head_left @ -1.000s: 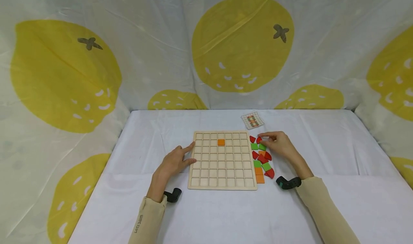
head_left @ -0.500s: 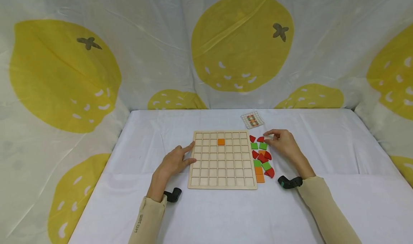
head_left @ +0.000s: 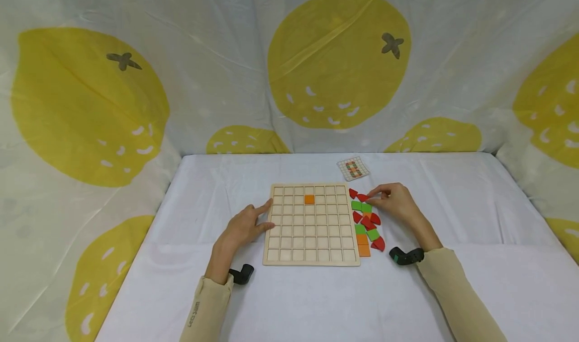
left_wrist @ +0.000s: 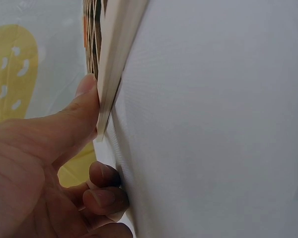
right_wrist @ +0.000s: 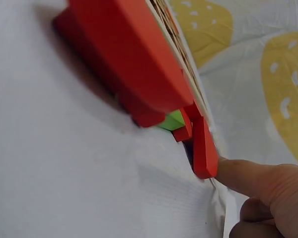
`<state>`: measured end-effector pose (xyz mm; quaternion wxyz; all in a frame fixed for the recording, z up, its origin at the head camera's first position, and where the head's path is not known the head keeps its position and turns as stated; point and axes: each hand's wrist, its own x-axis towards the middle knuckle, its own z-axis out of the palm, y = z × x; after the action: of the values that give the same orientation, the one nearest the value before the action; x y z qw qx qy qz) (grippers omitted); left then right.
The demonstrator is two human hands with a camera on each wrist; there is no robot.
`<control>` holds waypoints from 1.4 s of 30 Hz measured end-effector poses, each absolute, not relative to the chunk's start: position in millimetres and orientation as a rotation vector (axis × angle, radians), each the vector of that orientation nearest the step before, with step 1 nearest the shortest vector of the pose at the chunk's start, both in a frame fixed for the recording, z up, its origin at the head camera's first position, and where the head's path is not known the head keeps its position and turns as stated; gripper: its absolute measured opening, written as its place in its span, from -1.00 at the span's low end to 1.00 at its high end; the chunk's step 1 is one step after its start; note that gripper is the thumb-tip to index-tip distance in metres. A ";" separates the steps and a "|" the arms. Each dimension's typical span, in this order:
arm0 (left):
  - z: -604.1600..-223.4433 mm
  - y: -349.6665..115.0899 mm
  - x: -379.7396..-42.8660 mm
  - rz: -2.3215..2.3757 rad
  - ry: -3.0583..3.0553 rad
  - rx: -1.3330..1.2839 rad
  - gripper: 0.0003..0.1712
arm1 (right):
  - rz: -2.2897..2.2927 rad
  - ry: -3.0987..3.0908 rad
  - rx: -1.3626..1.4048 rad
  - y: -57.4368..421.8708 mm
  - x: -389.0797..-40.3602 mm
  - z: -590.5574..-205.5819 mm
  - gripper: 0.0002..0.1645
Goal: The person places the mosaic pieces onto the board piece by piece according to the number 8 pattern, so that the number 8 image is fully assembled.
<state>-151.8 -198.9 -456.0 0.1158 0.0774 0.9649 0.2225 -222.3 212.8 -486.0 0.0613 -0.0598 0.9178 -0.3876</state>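
A wooden grid board (head_left: 312, 263) lies flat before me, with one orange square tile (head_left: 309, 199) in its upper part. My left hand (head_left: 242, 227) touches the board's left edge with thumb and index finger; the left wrist view shows the thumb against the board's side (left_wrist: 109, 84) and other fingers loosely bent below. Right of the board, my right hand (head_left: 396, 202) pinches the end of a red curved-edge tile (head_left: 362, 198). That red tile (right_wrist: 204, 151) appears tilted in the right wrist view, a fingertip against it; the thumb is not clearly seen there.
Beside the board's right edge lie several loose tiles: green squares (head_left: 356, 205), orange squares (head_left: 364, 250) and red curved pieces (head_left: 378, 243), some overlapping. Behind them sits a small pattern card (head_left: 353, 168). A lemon-print cloth (head_left: 339, 61) hangs behind the white-covered table (head_left: 307, 302).
My right hand first drew back right from the red and green tiles, then came back left onto the red tile. That tile and the green one beside it shifted left. My left hand stayed put.
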 end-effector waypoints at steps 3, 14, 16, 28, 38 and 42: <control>-455.7 -199.4 -150.5 0.657 2.822 0.222 -0.17 | -1.177 2.756 -0.189 211.3 -222.4 -487.0 -0.64; -457.1 -200.3 -152.0 0.669 2.828 0.235 -0.17 | -1.211 2.759 -0.234 205.9 -225.3 -492.1 -0.64; -457.2 -200.4 -152.4 0.663 2.829 0.234 -0.17 | -1.214 2.764 -0.212 206.2 -225.6 -491.2 -0.63; -456.6 -200.6 -154.0 0.633 2.828 0.256 -0.16 | -1.259 2.730 -0.141 184.1 -216.5 -474.3 -0.57; -456.6 -200.7 -152.2 0.653 2.820 0.255 -0.17 | -1.376 2.672 -0.270 139.2 -210.0 -476.6 -0.62; -458.0 -200.0 -152.2 0.650 2.820 0.257 -0.17 | -1.396 2.667 -0.303 125.6 -210.6 -479.0 -0.64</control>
<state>-152.2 -200.0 -458.0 0.1179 0.0879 0.9639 0.2221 -210.6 125.6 -479.0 0.0578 -0.1001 0.8800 -0.4607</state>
